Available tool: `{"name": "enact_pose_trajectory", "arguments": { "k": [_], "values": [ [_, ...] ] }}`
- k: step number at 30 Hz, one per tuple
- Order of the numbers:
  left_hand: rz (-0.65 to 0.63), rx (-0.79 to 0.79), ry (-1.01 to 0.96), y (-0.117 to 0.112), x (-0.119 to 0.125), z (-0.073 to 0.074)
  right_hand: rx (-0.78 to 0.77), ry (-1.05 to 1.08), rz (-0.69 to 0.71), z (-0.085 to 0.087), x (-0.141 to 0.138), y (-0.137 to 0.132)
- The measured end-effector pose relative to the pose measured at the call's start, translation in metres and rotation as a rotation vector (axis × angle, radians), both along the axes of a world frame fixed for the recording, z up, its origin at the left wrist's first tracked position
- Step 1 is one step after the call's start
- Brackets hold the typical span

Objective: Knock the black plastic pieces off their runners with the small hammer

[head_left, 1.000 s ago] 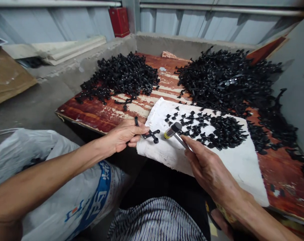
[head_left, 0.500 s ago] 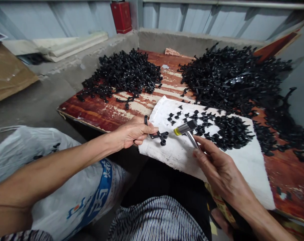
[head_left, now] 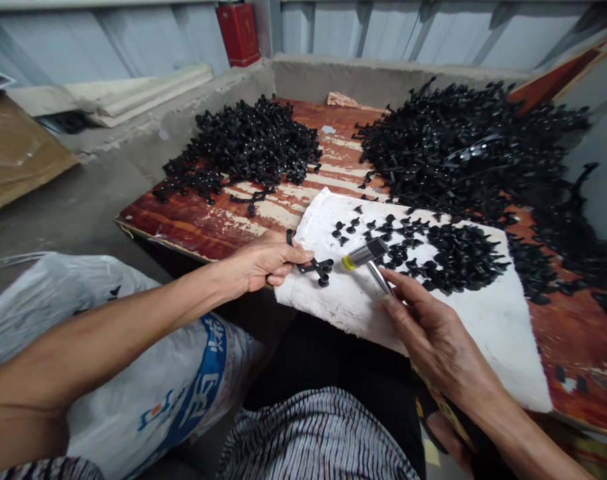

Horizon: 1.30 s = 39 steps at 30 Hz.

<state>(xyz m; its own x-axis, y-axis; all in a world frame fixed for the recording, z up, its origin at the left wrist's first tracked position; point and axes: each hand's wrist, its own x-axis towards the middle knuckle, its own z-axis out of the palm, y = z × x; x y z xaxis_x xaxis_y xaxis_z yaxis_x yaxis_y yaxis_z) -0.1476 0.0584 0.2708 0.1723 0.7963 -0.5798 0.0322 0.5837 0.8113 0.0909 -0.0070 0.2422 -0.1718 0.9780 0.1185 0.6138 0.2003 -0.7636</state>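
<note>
My left hand (head_left: 266, 263) is closed on a black branched plastic part (head_left: 319, 268) with round knobs at its ends, over the left edge of a white cloth (head_left: 348, 310). In my right hand (head_left: 428, 327) is a small mallet (head_left: 366, 253) with a metal handle, a black face and a yellow-rimmed face. The yellow end points toward the black part, a short gap away from it. Small black mushroom-shaped pieces (head_left: 463, 260) lie on the cloth beyond the mallet, scattered at left and heaped at right.
Two piles of black parts, a left pile (head_left: 253, 143) and a larger right pile (head_left: 463, 147), stand on the worn red-brown board (head_left: 198, 227). A white woven sack (head_left: 148, 347) sits below at left. A red tin (head_left: 238, 33) is at the back.
The mallet and my right hand have shifted slightly left. My left hand keeps its hold on the black part. The view has moved a little.
</note>
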Motion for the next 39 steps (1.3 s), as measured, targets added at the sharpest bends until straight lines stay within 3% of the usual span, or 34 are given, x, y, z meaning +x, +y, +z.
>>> {"name": "enact_pose_trajectory", "arguments": {
  "k": [22,31,35,39],
  "values": [
    [0.012,-0.020,0.096,0.002,0.005,0.005,0.056,-0.053,0.033,0.005,-0.001,0.000],
    [-0.042,0.016,0.247,0.004,0.010,0.011,0.379,-0.122,0.165,0.025,-0.012,-0.002],
    [-0.061,-0.001,0.286,0.003,0.011,0.014,0.490,-0.129,0.135,0.029,-0.015,-0.007],
    [-0.045,0.027,0.279,0.003,0.012,0.013,0.463,-0.296,0.229,0.026,-0.013,-0.003]
  ]
}}
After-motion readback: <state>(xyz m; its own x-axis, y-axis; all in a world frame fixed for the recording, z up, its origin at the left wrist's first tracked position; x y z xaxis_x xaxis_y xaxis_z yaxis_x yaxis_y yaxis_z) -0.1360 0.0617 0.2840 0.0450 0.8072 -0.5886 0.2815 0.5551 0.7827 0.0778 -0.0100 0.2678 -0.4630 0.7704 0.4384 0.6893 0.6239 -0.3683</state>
